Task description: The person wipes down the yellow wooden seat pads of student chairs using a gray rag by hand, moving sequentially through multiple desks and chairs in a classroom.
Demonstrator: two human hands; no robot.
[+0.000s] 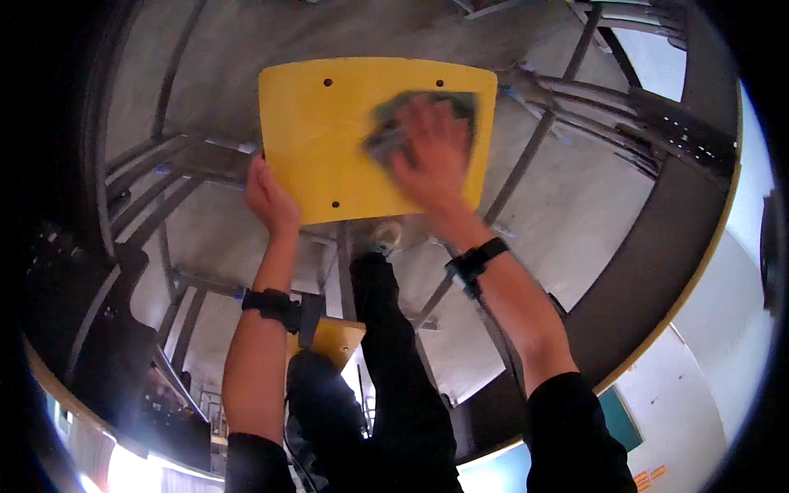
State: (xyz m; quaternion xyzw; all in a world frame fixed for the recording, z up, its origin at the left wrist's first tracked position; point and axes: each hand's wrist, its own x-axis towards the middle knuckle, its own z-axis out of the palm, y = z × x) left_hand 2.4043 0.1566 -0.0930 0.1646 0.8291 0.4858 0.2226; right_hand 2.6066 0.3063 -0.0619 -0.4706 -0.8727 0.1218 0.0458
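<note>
A yellow wooden panel (314, 142), shaped like a chair seat with gently curved edges, faces me at the middle of the view. Three dark holes show in it, two along the far edge and one at the near left. My left hand (271, 197) grips its left edge near the lower corner, fingers partly hidden behind. Across the right half, my right hand (434, 148) lies spread flat over a dark grey-green cloth (459, 105), pressing it to the surface. Cloth and fingers are blurred. Whatever supports the panel underneath is hidden.
Dark metal desk frames (524, 160) with bars stand on the right, and more frame bars (154, 215) on the left. Below them is a grey floor (592, 209). Another yellow panel (336, 339) shows by my legs. A shoe (387, 237) is just under the near edge.
</note>
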